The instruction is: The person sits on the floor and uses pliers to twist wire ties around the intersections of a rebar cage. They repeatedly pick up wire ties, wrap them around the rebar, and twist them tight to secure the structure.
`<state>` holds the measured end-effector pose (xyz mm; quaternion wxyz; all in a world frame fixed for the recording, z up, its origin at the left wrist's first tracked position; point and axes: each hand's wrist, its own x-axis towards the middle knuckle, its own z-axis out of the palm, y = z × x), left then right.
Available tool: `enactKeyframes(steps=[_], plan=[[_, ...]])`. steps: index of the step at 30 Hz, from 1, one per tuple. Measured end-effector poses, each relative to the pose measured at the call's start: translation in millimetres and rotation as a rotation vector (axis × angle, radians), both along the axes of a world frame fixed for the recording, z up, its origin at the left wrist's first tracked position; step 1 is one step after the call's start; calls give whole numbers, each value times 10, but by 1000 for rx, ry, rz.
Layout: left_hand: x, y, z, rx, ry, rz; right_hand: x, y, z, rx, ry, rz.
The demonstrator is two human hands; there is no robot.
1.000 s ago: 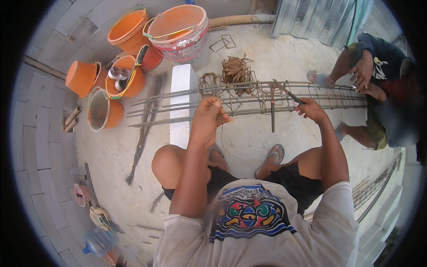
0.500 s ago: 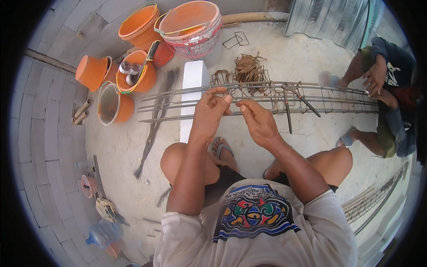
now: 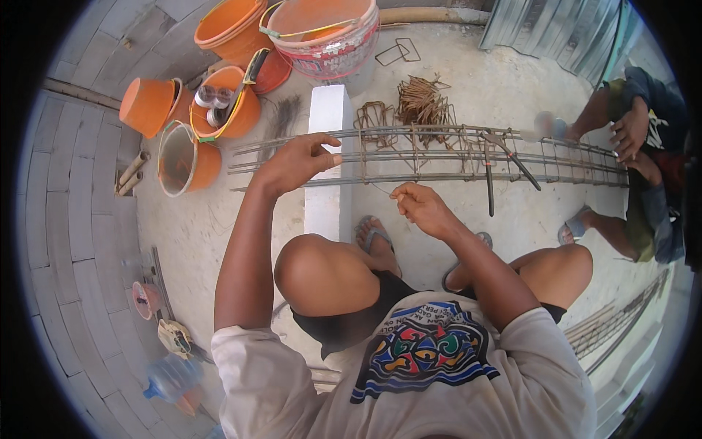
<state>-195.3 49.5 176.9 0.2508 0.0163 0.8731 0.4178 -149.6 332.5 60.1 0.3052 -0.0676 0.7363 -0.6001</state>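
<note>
A long rebar cage (image 3: 453,178) of thin steel bars with square stirrups lies across in front of me, its bare bar ends propped on a white block (image 3: 327,121). My left hand (image 3: 300,162) is over those bar ends beside the block, fingers and thumb apart, with nothing visible between them. Just on the near side of the cage my right hand (image 3: 423,207) is closed in a pinch on a thin tie wire (image 3: 382,189) that reaches toward the nearest bar. Pincers (image 3: 504,154) with dark handles rest on the cage, to the right of my right hand.
Behind the cage lies a heap of rusty stirrups (image 3: 424,102). Orange buckets (image 3: 206,172) and a large pale bucket (image 3: 322,47) stand at the far left. Another person (image 3: 643,154) sits at the cage's right end. A grey block wall (image 3: 62,219) closes the left side.
My hands have parted: the left moved left over the bar ends, its fingers spreading. My right hand came nearer to me, below the cage. The whole view has shifted a little.
</note>
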Motion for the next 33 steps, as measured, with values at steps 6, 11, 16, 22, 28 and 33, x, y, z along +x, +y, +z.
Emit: enactKeyframes(steps=[6,11,16,22,28,33], plan=[[-47,-198,-678,17,-14,112,195,73,-876,-61,-473,-178],[27,-91,-1155,47,-13,131,17,-173,-1129,-264,-566,-379],[-19,165,-1493,-69,106,60,-175,-494,-1337,-380,-637,-485],[-69,265,-1807,-102,325,14,-282,-747,-1395,-434,-658,-455],[-35,377,-1567,-92,137,175,-199,-891,-1312,-203,-612,-573],[71,314,-1637,50,110,251,27,-1069,-1223,15,-171,-550]])
